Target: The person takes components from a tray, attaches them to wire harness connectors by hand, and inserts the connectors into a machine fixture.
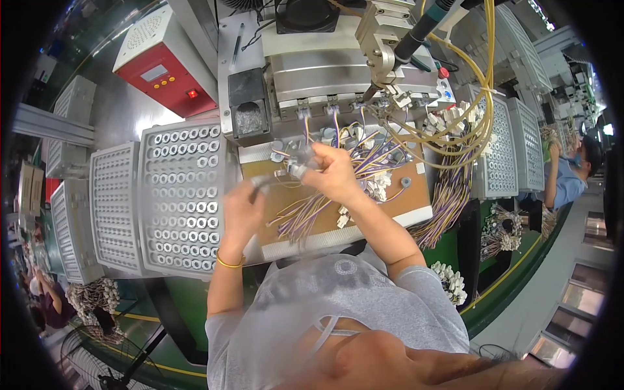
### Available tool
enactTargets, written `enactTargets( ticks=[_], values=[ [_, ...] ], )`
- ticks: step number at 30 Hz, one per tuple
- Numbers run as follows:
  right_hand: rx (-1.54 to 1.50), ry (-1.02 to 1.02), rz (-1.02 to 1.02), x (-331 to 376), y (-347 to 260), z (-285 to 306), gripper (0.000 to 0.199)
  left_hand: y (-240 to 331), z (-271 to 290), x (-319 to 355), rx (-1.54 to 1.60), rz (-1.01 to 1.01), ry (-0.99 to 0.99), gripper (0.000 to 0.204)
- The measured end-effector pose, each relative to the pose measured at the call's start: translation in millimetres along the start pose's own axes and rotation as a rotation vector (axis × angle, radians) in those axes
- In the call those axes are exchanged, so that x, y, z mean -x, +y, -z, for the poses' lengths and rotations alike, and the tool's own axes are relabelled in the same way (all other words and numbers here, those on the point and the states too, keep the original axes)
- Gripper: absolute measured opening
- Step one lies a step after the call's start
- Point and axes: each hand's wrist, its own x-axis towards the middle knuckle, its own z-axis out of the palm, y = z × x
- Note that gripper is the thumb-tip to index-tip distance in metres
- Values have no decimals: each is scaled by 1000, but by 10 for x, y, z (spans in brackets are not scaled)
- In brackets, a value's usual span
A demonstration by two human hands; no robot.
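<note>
I've got the right hand (pixel 336 174) up over the left half of the bench (pixel 393 205), closer to its far edge than its near one, with thumb and forefinger pinched on a small pale connector (pixel 297 170). That piece is pretty smeared on my feed, so don't ask me for its exact shape. The left hand (pixel 243 211) is at the bench's left edge, just beside the big grey tray (pixel 172 162), fingers curled and pointing toward the other hand; it's blurry, and honestly I can't tell whether those fingertips are gripping anything. Yellow bracelet (pixel 231 263) on that wrist, btw. The tray has rows of round metal-ringed parts (pixel 202 207), with one row only partly filled. Below the right hand, a bunch of purple, yellow and white wires (pixel 302 213) fans out toward the bench's near-left corner, and a lone round grey part (pixel 406 182) sits over by the right edge. Past that edge I see a thick wire bundle (pixel 448 208) hanging down. Along the far edge there's a metal fixture (pixel 344 71) with connectors lined up across its front, and a black box (pixel 249 97) stands by the far-left corner.
</note>
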Motion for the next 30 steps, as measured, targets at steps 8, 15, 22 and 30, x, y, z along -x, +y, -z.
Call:
enactTargets(
  ticks=[8, 15, 22, 30],
  values=[
    [-182, 337, 102, -92, -138, -43, 9, -28, 14, 35, -120, -2, 87, 20],
    [-363, 572, 120, -266, -15, -126, 12, -30, 9, 115, 419, 185, 19, 18],
    [-398, 567, 88, -337, -10, -138, 11, 99, 85, 129, 480, 210, 4, 20],
    [-320, 570, 103, -358, 47, -173, 13, 80, 94, 160, 369, 78, 43, 20]
  ],
)
